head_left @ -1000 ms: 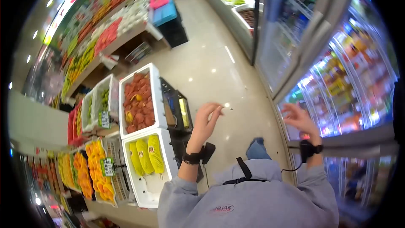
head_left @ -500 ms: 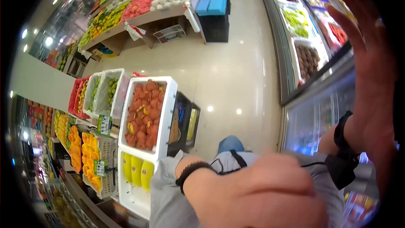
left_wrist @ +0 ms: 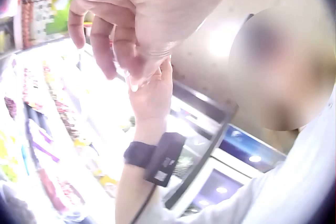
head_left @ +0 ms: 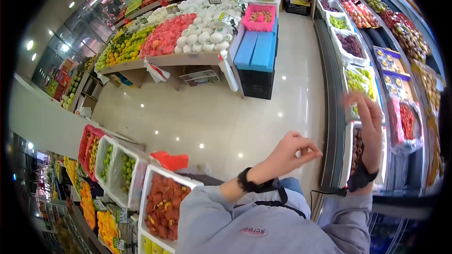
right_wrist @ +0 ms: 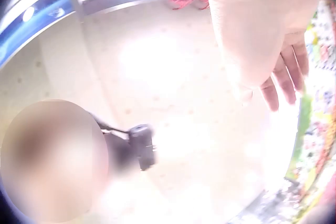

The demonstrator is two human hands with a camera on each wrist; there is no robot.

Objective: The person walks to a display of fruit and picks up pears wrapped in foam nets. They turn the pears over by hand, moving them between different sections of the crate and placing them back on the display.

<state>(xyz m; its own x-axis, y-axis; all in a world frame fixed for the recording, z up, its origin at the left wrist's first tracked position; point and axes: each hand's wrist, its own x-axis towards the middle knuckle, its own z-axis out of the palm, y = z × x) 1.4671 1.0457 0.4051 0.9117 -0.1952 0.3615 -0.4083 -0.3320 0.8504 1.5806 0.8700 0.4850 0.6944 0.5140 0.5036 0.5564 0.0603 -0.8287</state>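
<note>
My left hand [head_left: 287, 156] hangs in mid-air over the aisle floor [head_left: 226, 134], fingers loosely bent, with nothing in it. To its right my right hand [head_left: 371, 129] is raised, fingers a little bent and also holding nothing. It overlaps a white box of brown fruit [head_left: 356, 148] and a tray of green grapes [head_left: 356, 81] in the head view. Dark bands circle both wrists. In the left wrist view the fingers of my left hand [left_wrist: 147, 8] droop in front of my right forearm. My right hand [right_wrist: 262, 29] shows loose fingers in the right wrist view.
A chilled fruit counter [head_left: 328, 108] runs along the right. Ahead stands a sloped fruit stand [head_left: 165, 61] with blue lids [head_left: 254, 51] on a black crate. At lower left are a foam box of reddish-brown produce [head_left: 165, 204], green fruit [head_left: 128, 167] and a red bag [head_left: 170, 161].
The view has moved forward along the aisle, away from the glass-door fridge and toward the fruit counter. Both hands swung up close to the camera, then came down and forward again.
</note>
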